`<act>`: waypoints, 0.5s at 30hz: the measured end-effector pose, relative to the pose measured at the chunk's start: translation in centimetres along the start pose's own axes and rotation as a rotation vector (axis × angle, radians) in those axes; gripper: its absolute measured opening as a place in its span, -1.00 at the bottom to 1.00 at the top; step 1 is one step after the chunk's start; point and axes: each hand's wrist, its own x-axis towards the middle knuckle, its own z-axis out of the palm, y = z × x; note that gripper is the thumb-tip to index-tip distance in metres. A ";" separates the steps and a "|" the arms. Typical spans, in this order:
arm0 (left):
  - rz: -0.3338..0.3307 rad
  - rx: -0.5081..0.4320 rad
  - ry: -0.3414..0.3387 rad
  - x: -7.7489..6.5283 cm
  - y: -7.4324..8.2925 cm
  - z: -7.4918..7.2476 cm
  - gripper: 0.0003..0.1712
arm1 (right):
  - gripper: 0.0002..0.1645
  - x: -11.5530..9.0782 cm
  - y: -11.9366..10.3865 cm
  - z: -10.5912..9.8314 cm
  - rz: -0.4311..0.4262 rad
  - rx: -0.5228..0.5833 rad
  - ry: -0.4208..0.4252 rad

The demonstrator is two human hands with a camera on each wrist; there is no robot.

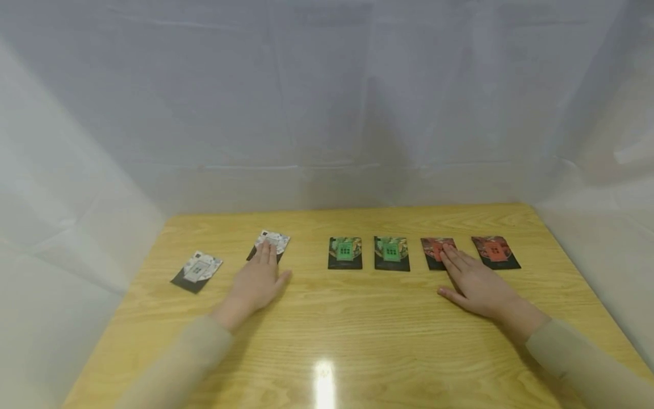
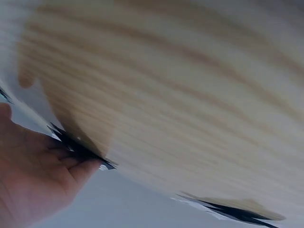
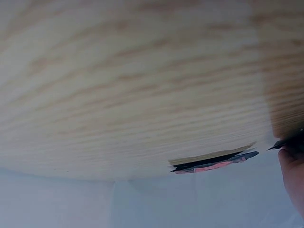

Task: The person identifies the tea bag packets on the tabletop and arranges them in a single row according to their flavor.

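Note:
My left hand [image 1: 258,281] lies with straight fingers on a black-and-white packet [image 1: 282,241], covering part of it. A second black-and-white packet [image 1: 197,271] sits tilted to its left. On the right, the straight fingers of my right hand [image 1: 477,284] touch a red-and-black packet [image 1: 431,249], the thumb held out to the side. Another red-and-black packet [image 1: 495,251] lies just beyond that hand. Between the hands are two green-and-black packets, a left one [image 1: 344,253] and a right one [image 1: 392,253]. In the left wrist view the fingertips meet the packet [image 2: 78,145].
All the packets lie toward the back of a wooden table [image 1: 357,324]. A pale sheet [image 1: 327,102] hangs behind the table and along both sides. Glare [image 1: 324,380] shines near the front of the tabletop.

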 end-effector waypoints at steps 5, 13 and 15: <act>-0.036 -0.017 -0.008 0.6 1.5 0.0 -0.03 | 0.02 0.0 0.0 -0.2 0.004 0.008 -0.007; -0.145 -0.048 -0.011 1.2 3.8 0.3 0.00 | 0.03 -0.1 -0.1 -0.2 0.005 0.016 -0.007; -0.162 -0.049 -0.017 1.3 4.4 0.4 0.01 | 0.03 -0.1 -0.1 -0.2 0.002 0.012 -0.003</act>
